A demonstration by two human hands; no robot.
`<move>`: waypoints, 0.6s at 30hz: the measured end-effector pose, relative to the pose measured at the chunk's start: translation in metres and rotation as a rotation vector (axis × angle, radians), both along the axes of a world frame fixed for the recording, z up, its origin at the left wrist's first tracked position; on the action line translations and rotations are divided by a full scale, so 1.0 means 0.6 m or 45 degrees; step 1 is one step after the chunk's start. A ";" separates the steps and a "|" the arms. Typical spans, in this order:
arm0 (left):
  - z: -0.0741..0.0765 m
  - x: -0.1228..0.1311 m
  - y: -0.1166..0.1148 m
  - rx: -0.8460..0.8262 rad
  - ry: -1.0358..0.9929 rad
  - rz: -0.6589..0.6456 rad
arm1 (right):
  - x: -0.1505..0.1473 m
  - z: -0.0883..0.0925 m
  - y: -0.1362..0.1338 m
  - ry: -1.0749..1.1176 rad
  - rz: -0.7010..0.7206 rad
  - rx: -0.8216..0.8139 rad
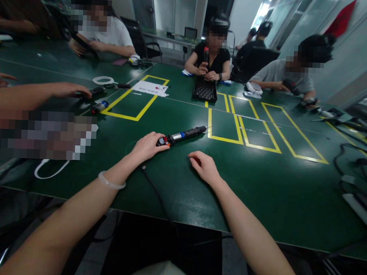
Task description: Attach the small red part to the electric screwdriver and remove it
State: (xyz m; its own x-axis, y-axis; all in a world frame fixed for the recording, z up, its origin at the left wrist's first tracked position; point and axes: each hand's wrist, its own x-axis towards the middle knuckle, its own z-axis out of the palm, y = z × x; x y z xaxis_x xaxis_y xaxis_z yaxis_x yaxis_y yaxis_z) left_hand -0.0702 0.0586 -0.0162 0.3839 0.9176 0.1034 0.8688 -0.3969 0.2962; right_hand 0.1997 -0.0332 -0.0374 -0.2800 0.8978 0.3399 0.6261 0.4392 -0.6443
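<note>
An electric screwdriver (183,135) with a black body, a blue band and a red end lies on the green table (260,185), its bit pointing right and away. My left hand (147,146) rests on its near, red end, fingers curled loosely over it. A black cable (156,193) runs from that end back toward me. My right hand (204,166) lies on the table just right of the tool, holding nothing, fingers slightly bent and apart. A pale bangle (111,182) sits on my left wrist.
Yellow tape rectangles (247,132) mark the table. A black tray (205,90) stands before the person opposite. Other people sit around; a co-worker's arm (36,93) reaches in from the left. Cables and a power strip (357,202) lie at the right.
</note>
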 end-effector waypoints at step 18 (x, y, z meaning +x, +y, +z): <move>0.012 -0.204 0.083 0.093 0.159 0.797 | 0.004 -0.007 0.009 0.124 0.001 -0.069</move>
State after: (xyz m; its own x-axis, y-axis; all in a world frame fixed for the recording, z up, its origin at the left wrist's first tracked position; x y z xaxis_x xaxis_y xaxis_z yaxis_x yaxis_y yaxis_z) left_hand -0.1924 0.1083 -0.0091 -0.2089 0.9643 0.1630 0.9688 0.1813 0.1691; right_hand 0.2019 -0.0279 -0.0419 -0.2490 0.9153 0.3165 0.5591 0.4027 -0.7248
